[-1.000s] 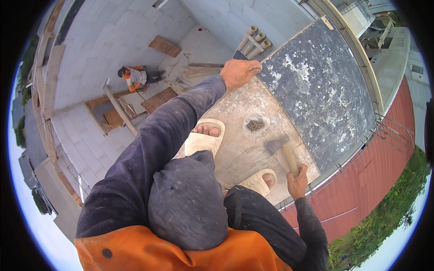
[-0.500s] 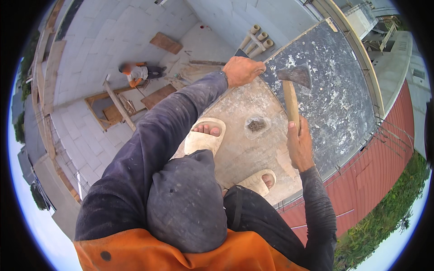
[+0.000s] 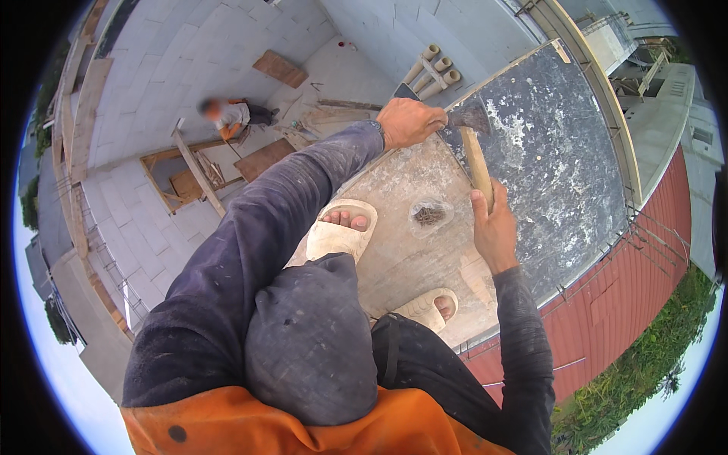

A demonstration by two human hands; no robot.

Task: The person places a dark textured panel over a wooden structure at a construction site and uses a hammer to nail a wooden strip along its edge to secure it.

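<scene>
My right hand [image 3: 496, 227] is wrapped round the wooden handle of a hatchet [image 3: 476, 161]. Its dark head points away from me, close beside the fingertips of my left hand [image 3: 410, 122]. The left fingers are closed in a pinch near the edge of the dark, white-spattered panel [image 3: 542, 174]; whatever they grip is too small or hidden to name. Under my sandalled feet lies a brownish board [image 3: 394, 258], which meets the dark panel along a straight seam. A small clear plastic bag [image 3: 430, 214] with dark, thin pieces in it, perhaps nails, rests on that board.
Beyond the board's left edge is a drop to a lower floor, where another person [image 3: 231, 117] bends near a wooden frame [image 3: 178, 186] and loose planks. Several pipes [image 3: 440, 72] lean by the far block wall. A red corrugated roof [image 3: 622, 265] lies below at the right.
The hatchet has swung leftward, bringing its head next to my left fingertips, and my right hand has shifted slightly left and up. My left hand stays nearly in place.
</scene>
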